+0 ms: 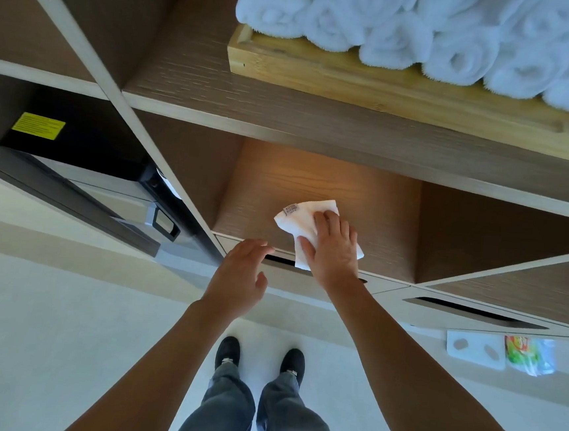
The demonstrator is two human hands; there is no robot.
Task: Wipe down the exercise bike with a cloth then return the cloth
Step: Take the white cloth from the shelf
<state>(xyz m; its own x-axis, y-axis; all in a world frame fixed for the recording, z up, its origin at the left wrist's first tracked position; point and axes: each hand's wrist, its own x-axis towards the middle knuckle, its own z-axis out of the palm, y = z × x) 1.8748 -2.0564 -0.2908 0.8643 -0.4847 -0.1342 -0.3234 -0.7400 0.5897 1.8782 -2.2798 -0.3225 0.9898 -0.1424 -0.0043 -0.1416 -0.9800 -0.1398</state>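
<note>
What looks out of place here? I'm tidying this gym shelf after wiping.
The white cloth lies loose and crumpled under the right hand on the lit shelf, unlike the rolled towels stacked in the wooden tray above. Nothing looks spilled or damaged.

A warm yellow light glows in the brown wooden shelf [313, 180] at mid frame. Straight lines bend near the edges. The picture is sharp.

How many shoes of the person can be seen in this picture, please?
2. The left shoe and the right shoe stand side by side on the pale floor, below both hands. None seems hidden.
</note>
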